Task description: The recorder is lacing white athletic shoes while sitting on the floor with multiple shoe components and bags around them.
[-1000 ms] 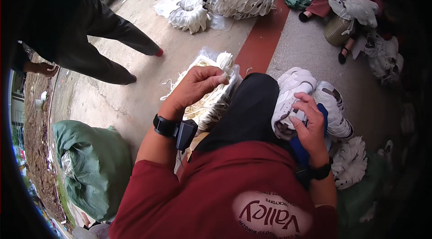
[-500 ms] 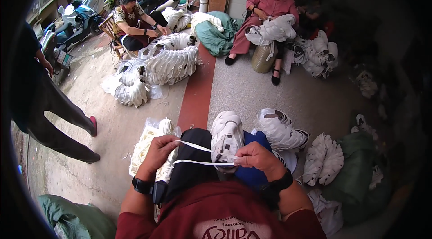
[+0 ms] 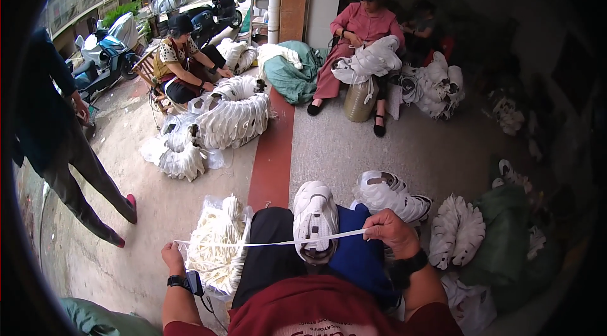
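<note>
Sideways, a white lace (image 3: 272,244) stretches across the worker's lap (image 3: 267,260) above a shoe (image 3: 315,209), left hand (image 3: 173,257) and right hand (image 3: 392,235) each with fingers clamped on it.

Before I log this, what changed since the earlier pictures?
The right hand, first by the stacked shoe uppers, took hold of the white lace; it moved right, the left hand leftward, drawing two strands into one near-straight line. Uppers and lace pile stayed put.

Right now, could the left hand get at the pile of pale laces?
Likely yes: the left hand is near the pile with no obstacle visible, though its fingers hold one end of a stretched white lace.
</note>
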Demonstrator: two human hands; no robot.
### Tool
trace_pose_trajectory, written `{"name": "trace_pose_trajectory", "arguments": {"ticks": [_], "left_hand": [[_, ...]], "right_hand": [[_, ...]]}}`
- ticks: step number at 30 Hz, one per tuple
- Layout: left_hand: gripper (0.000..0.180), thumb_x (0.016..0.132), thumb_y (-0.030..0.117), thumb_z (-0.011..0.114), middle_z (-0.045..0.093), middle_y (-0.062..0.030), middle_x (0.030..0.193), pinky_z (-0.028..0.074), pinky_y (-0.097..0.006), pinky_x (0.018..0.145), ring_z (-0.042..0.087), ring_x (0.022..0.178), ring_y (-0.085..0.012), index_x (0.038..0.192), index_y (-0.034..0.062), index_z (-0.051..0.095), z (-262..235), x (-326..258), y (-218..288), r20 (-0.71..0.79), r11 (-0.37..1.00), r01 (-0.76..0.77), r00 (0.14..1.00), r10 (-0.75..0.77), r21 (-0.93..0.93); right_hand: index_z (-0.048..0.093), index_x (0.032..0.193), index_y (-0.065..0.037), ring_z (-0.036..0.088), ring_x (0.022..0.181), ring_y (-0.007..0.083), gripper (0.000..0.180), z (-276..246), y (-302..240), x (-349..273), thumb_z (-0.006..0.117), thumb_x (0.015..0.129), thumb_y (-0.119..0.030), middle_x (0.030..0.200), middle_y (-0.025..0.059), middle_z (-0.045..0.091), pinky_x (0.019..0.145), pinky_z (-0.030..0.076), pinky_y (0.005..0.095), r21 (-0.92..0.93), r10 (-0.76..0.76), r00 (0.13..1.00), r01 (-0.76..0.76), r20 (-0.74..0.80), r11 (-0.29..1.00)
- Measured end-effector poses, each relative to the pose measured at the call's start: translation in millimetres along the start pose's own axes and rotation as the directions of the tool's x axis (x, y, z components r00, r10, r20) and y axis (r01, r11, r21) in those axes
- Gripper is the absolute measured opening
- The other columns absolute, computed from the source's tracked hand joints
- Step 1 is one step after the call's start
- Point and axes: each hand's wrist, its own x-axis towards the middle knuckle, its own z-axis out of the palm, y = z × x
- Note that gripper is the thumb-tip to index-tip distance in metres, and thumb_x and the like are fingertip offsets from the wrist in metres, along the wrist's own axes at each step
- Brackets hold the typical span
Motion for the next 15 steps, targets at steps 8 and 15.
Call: {"name": "trace_pose_trajectory", "arguments": {"ticks": [8, 15], "left_hand": [[0.037, 0.089, 0.023, 0.057, 0.061, -0.0179, 0.107, 0.044, -0.032, 0.087, 0.058, 0.102, -0.0265, 0.114, -0.004, 0.055, 121, -164, 242, 0.734, 0.861, -0.28, 0.451, 0.508, -0.424], [0.051, 0.095, 0.038, 0.046, 0.062, -0.0193, 0.1, 0.046, -0.032, 0.083, 0.06, 0.095, -0.0221, 0.123, -0.0046, 0.047, 128, -237, 315, 0.848, 0.803, -0.289, -0.066, 0.526, -0.521]], "right_hand": [[0.062, 0.079, 0.002, 0.052, 0.061, 0.0114, 0.017, 66, 36, 56, 0.059, 0.082, -0.014, 0.062, 0.0077, 0.057, 0.06, 0.044, 0.0288, -0.517, -0.026, 0.984, 0.115, 0.176, 0.848], [0.062, 0.081, 0.003, 0.056, 0.064, 0.0127, 0.018, 66, 43, 55, 0.058, 0.084, -0.015, 0.067, 0.0112, 0.059, 0.061, 0.045, 0.0305, -0.444, -0.113, 0.992, 0.125, 0.054, 0.887]]}}
